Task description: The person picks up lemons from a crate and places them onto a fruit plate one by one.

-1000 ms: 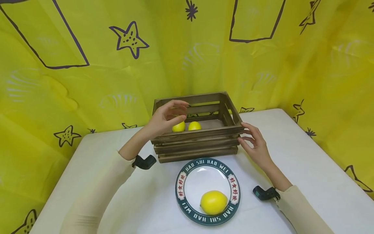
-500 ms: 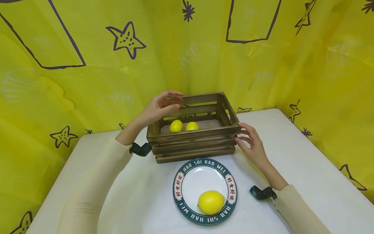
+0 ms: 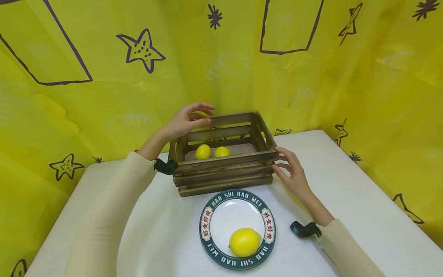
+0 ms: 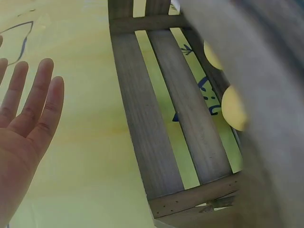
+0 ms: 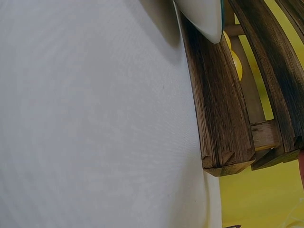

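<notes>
A slatted wooden crate [image 3: 225,167] stands at the back of the table. Inside it lie two lemons, one on the left [image 3: 203,152] and the other beside it [image 3: 222,151]. My left hand [image 3: 194,116] is raised over the crate's back left part, holding nothing. In the left wrist view its fingers [image 4: 40,92] are extended, apart from the slats. With curled fingers and thumb, my right hand [image 3: 292,173] holds the crate's front right corner; the right wrist view hardly shows that hand. In front of the crate, a third lemon [image 3: 244,242] rests on a green-rimmed white plate [image 3: 226,217].
White cloth [image 3: 349,200] covers the table. Behind it hangs a yellow curtain [image 3: 194,65] with starfish drawings, close to the crate's back. The plate sits just before the crate's front slats, between the two forearms.
My left hand has risen up and back from above the lemons, so both in the crate now show fully. The right hand stays at the crate's corner. The head view has shifted slightly.
</notes>
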A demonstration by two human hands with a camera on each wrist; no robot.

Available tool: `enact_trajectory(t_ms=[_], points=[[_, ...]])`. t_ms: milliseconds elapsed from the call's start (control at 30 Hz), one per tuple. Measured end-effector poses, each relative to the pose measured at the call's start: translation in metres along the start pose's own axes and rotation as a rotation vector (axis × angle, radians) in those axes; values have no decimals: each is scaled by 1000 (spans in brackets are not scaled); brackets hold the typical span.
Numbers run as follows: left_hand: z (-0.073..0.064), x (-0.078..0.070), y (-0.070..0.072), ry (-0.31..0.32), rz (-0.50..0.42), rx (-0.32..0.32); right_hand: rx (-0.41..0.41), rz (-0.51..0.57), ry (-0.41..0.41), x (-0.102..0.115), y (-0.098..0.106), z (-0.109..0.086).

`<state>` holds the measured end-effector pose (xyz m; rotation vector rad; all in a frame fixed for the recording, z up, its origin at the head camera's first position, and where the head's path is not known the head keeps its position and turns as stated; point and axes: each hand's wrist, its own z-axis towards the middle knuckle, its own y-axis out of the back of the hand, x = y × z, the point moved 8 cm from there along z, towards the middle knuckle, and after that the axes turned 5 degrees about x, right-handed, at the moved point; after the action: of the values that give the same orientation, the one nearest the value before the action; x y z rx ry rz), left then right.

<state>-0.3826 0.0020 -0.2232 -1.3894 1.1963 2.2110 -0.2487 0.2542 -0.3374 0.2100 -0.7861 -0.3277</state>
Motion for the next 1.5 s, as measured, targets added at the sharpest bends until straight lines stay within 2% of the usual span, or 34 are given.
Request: enact_trajectory(t_ms=[167, 367, 667, 900, 1167, 1267, 1367, 1500], points=[[12, 4, 5, 2, 9, -6, 5, -2, -1, -4, 1, 1], [28, 3, 9, 20, 81, -8, -13, 12, 12, 1, 2, 4], [31, 8, 13, 46, 163, 33, 5, 26, 14, 5, -12, 3], [49, 16, 2, 34, 202, 110, -15, 4, 20, 7, -4, 3], [60, 39, -18, 44, 165, 192, -20, 5, 26, 11, 1, 2], [61, 51, -27, 63, 152, 218, -24, 7, 18, 1, 1, -4], [61, 64, -36, 107, 128, 251, -14, 5, 15, -12, 0, -10], [65, 75, -47, 156, 111, 306, -15, 7, 6, -22, 3, -13]])
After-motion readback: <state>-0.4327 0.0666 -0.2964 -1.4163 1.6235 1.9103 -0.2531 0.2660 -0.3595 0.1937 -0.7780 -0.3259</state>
